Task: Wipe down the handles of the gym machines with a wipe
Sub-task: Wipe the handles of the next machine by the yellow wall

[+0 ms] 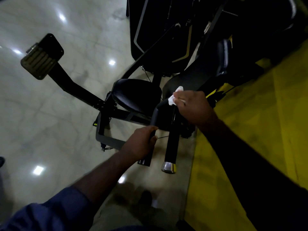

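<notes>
Nearest, a blue sleeve covers the left forearm above the glossy pale floor. A yellow floor strip runs along the right. The left hand has its grip closed round the left handle, hiding its lower stretch. Just right, the right handle lies parallel, its long axis running near to far, with the chrome end cap pointing toward the viewer. Farther along it, the right hand holds a white wipe in its grip against the handle's upper bend. Beyond sits a black padded seat, far left a ribbed footplate, and farthest a dark machine housing.
</notes>
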`<state>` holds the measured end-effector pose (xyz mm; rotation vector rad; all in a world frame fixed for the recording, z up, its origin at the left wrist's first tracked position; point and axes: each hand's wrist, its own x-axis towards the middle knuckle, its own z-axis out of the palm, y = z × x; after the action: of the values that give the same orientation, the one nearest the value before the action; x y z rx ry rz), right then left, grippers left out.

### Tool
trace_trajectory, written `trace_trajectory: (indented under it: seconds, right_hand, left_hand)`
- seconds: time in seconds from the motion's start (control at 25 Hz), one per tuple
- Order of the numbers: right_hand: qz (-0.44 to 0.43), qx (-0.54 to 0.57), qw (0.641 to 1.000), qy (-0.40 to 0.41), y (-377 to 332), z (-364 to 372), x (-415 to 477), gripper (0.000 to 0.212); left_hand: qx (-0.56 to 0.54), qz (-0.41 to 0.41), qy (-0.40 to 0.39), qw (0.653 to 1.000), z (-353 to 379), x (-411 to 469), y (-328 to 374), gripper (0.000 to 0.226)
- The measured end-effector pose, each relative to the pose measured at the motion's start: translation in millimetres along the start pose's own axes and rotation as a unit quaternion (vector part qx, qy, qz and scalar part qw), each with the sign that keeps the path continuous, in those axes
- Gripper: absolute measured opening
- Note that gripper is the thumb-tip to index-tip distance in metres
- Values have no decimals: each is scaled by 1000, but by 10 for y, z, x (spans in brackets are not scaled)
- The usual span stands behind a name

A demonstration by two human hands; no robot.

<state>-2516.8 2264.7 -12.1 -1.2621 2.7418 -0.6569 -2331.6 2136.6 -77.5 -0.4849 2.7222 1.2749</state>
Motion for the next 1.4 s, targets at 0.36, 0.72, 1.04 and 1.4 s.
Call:
trace_trajectory:
  seconds: [0.36, 0.72, 1.04, 1.4]
  right_hand:
    - [-76, 17, 996, -53, -685, 62, -1559, 17]
    - [17, -101, 995, -13, -91, -16, 251, 19]
    - [338, 392, 840, 162, -742, 347, -1537, 19]
    - [412, 768, 488, 49, 59, 444, -308, 48]
  left_hand:
    - [31, -22, -49, 998, -100, -17, -78, 36]
    - [150, -10, -142, 978, 72, -60, -136, 57]
    - [232, 9, -182, 956, 62, 22, -170, 63]
    - [216, 53, -188, 957, 105, -31, -319, 70]
